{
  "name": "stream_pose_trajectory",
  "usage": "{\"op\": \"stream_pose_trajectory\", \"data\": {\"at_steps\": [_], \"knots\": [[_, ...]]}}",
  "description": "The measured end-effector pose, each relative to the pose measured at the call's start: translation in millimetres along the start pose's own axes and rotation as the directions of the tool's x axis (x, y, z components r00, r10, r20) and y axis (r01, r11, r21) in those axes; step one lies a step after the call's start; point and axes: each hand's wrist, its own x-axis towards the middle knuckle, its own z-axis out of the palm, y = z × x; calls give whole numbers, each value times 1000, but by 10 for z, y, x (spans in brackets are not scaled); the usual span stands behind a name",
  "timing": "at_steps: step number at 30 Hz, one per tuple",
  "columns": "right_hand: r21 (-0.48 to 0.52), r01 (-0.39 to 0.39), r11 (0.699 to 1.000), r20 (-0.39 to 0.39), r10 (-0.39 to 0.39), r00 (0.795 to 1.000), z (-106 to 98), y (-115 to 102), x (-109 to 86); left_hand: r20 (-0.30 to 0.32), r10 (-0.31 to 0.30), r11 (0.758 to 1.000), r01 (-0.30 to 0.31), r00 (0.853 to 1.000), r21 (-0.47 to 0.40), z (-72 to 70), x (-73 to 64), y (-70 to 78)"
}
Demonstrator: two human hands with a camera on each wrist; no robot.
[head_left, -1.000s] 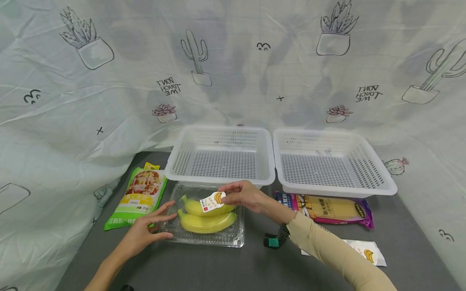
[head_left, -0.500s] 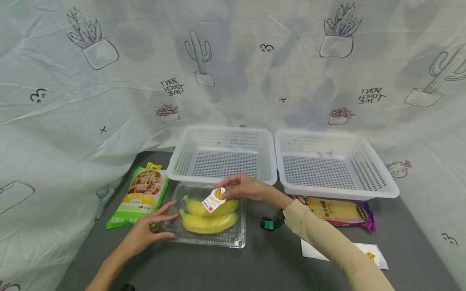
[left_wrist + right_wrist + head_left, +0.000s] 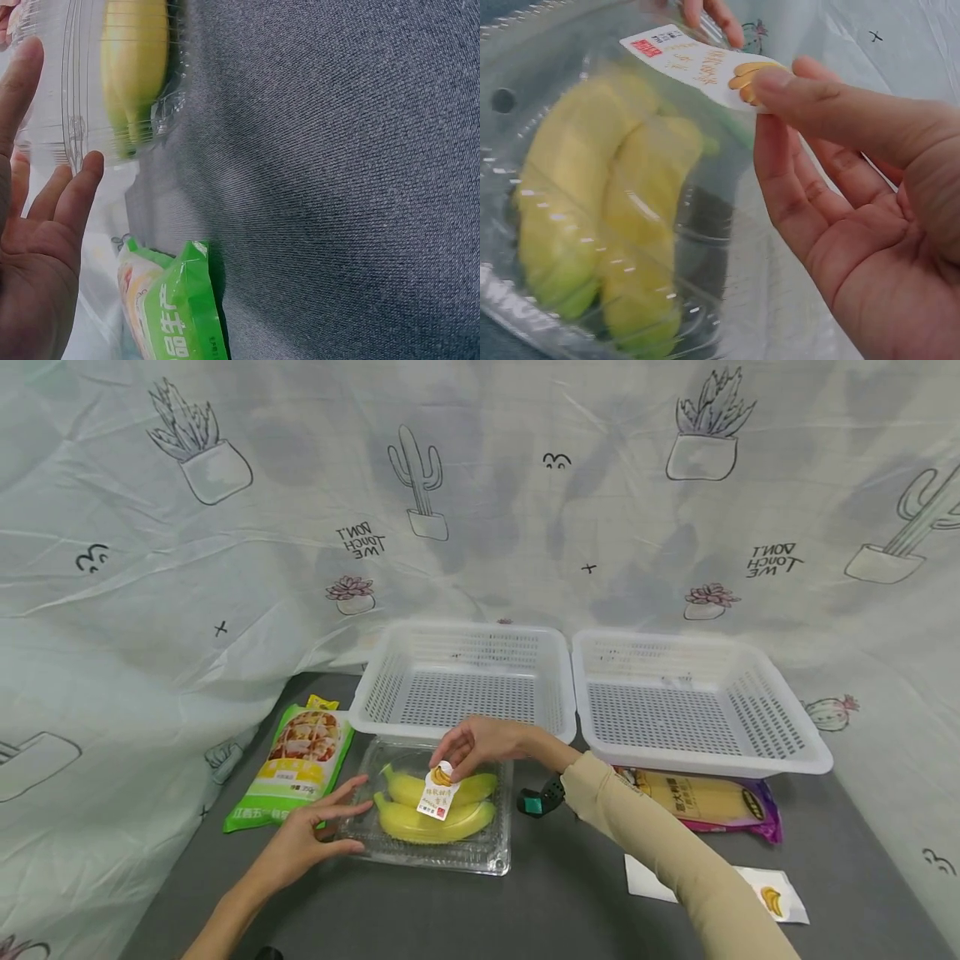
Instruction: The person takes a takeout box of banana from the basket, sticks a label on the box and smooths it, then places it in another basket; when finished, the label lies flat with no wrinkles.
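In the head view, two yellow bananas (image 3: pixel 438 825) lie inside a clear plastic clamshell box (image 3: pixel 468 860) with its lid down. My right hand (image 3: pixel 483 745) is above the box and pinches a white sticker label (image 3: pixel 435 802) with a banana picture between thumb and fingers. The right wrist view shows the label (image 3: pixel 694 66) slightly bowed, held by its banana-printed end over the lid. My left hand (image 3: pixel 303 839) touches the left side of the box, thumb and fingers spread. Fingertips (image 3: pixel 91 163) rest at its edge in the left wrist view.
Two white plastic baskets (image 3: pixel 465 727) stand side by side at the back. A green food bag (image 3: pixel 288 777) lies left of the box. On the right are a pack of noodles (image 3: pixel 705 797), partly behind the right sleeve, and a white banana-printed paper (image 3: pixel 776 893).
My right hand has moved slightly left and tilted the label from slanted to nearly upright over the bananas. The left hand keeps its place at the box.
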Motion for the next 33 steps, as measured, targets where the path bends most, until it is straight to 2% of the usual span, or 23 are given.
{"op": "stream_pose_trajectory", "data": {"at_steps": [5, 13, 18, 25, 30, 33], "knots": [[-96, -12, 995, 27, 14, 1000, -13, -37, 61, -1, -2, 1000, 2, 1000, 10, 13, 5, -2], [-223, -42, 974, 6, 44, 999, 45, -102, 141, -1, -4, 1000, 4, 1000, 4, 20, 5, 13], [-303, -29, 952, 6, 32, 999, 67, -132, 195, -5, -4, 1000, 4, 1000, 5, 24, -9, 12], [-349, -14, 937, 11, 20, 1000, 96, -139, 221, -9, -5, 1000, 5, 1000, 10, 31, -13, 13], [-457, 5, 890, -12, -12, 1000, 138, -139, 226, -10, 6, 1000, -6, 1000, 5, 22, -11, 7], [-543, 23, 840, -23, -42, 999, 167, -136, 227, -10, 11, 1000, -11, 1000, -1, 15, -10, 7]]}}
